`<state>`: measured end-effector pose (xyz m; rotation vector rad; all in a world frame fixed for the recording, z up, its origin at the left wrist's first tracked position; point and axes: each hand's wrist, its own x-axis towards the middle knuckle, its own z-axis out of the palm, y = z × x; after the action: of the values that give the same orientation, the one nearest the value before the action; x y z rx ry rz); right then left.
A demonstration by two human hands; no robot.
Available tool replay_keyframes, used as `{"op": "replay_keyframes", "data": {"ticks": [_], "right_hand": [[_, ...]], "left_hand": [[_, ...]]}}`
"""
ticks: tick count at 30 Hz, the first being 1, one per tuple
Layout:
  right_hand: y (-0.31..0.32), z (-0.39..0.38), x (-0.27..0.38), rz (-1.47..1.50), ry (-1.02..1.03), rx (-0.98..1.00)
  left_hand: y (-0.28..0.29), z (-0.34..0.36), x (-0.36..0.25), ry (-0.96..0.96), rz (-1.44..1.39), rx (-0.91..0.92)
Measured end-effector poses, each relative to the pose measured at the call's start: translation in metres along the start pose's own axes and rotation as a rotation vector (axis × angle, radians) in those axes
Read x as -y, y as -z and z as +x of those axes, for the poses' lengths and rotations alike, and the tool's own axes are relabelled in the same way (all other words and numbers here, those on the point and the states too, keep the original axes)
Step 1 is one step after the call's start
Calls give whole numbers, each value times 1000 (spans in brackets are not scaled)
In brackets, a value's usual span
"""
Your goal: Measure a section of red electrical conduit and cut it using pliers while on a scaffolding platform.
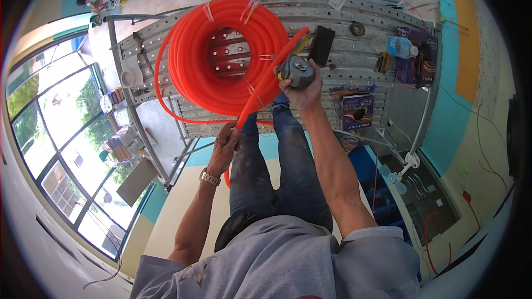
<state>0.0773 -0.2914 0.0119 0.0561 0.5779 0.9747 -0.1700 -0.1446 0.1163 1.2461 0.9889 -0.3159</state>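
Measuring seems underway: orange tube (265, 87), over the coil's (185, 66) right edge, is clasped by the left grip (224, 145), a tape measure (298, 72) by the right grip (306, 93); steady alignment is likely needed next.

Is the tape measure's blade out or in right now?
Out, at least partly: a yellow blade shows beyond the tape measure in the right hand, beside the tube.

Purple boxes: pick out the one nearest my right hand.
The lower purple box is nearest the right hand; the other purple packaging sits farther up and right in the picture, by the plastic bottle.
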Motion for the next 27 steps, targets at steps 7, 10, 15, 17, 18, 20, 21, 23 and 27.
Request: {"op": "replay_keyframes", "data": {"ticks": [7,10,15,17,18,20,21,23,27], "right_hand": [[-5,2,6,16,29,-35],[-4,5,10,30,0,-19],[-7,9,5,-10,-44,-52],[-10,8,1,-30,-57,-56],[-11,7,-1,-51,-67,-60],[-13,6,-4,-89,-59,-62],[-13,6,-6,-129,-48,-62],[-15,4,-5,-167,-22,-103],[-20,2,-2,-268,-60,-107]], "left_hand": [[-2,1,3,10,-5,6],[-1,4,5,-5,0,6],[6,10,7,22,106,31],[8,11,7,27,105,44],[9,12,6,31,105,61],[10,13,5,60,128,77],[11,13,4,87,151,96],[11,15,0,99,151,141],[17,21,-1,159,244,256]]}}
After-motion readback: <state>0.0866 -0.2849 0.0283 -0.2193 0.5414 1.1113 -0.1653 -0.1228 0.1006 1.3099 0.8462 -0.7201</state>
